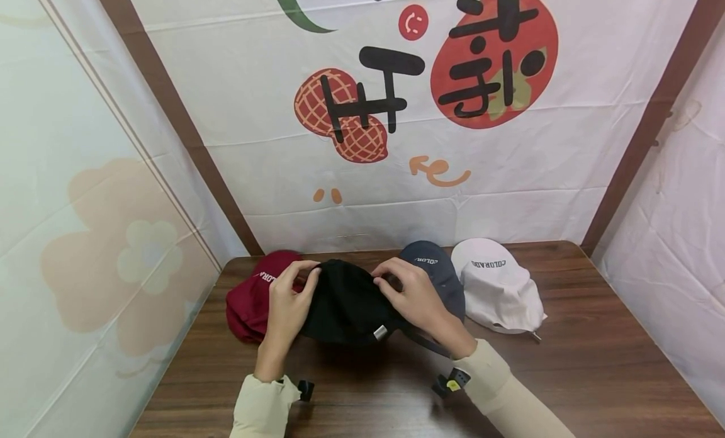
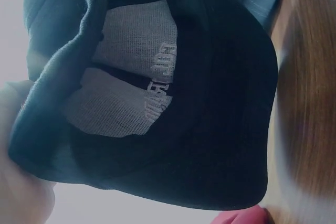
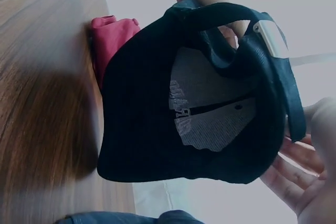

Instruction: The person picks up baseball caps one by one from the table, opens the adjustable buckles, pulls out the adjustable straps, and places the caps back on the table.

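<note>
A black baseball cap (image 1: 347,309) is held up over the table between two hands. At its left side, the left hand (image 1: 290,303) pinches the edge with thumb and fingers. The right hand (image 1: 416,296) pinches the opposite side in the same way. Both wrist views look into the hollow of the cap (image 2: 226,103), where pale mesh lining and the back of embroidered letters show. The strap with a metal buckle (image 3: 273,39) hangs at the cap's back edge, near the right fingers (image 3: 294,182).
On the wooden table (image 1: 368,406), a dark red cap (image 1: 246,306) lies behind the left hand. A navy cap (image 1: 444,274) and a white cap (image 1: 498,293) lie side by side at the back right. Printed cloth walls (image 1: 255,192) stand around the table.
</note>
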Motion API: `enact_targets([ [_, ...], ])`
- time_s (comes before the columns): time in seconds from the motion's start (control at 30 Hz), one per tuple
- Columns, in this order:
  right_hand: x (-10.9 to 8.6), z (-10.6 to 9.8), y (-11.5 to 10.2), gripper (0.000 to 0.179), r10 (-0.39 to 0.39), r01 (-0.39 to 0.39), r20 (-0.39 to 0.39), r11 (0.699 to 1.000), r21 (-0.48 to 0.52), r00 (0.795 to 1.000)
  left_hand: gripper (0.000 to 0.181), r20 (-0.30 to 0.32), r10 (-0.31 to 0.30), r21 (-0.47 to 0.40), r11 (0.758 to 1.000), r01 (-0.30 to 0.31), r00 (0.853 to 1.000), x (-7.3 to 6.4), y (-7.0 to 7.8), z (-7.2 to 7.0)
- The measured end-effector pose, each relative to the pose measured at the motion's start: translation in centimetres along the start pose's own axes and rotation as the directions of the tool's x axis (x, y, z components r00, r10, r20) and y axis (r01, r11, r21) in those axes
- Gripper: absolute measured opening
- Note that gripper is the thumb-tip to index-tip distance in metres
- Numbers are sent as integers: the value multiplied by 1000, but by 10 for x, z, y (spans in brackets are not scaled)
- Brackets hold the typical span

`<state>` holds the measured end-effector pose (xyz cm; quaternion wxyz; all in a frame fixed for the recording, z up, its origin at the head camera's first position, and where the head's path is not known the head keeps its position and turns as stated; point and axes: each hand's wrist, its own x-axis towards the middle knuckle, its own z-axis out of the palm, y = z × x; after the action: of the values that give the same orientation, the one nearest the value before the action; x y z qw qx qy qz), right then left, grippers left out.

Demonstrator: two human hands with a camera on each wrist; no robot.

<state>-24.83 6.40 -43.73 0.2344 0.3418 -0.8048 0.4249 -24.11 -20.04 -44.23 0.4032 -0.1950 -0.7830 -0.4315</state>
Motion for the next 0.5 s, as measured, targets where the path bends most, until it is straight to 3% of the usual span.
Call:
enact_targets([
  [0.23,-11,-7,2,17,-117,116,20,993,7,993,16,-27,9,10,1000,-8,1000,0,1,0],
  [0.5,-22,-16,8,45,-294,293,102,956,22,950,16,-44,19,10,1000,-19,999,2,0,2],
])
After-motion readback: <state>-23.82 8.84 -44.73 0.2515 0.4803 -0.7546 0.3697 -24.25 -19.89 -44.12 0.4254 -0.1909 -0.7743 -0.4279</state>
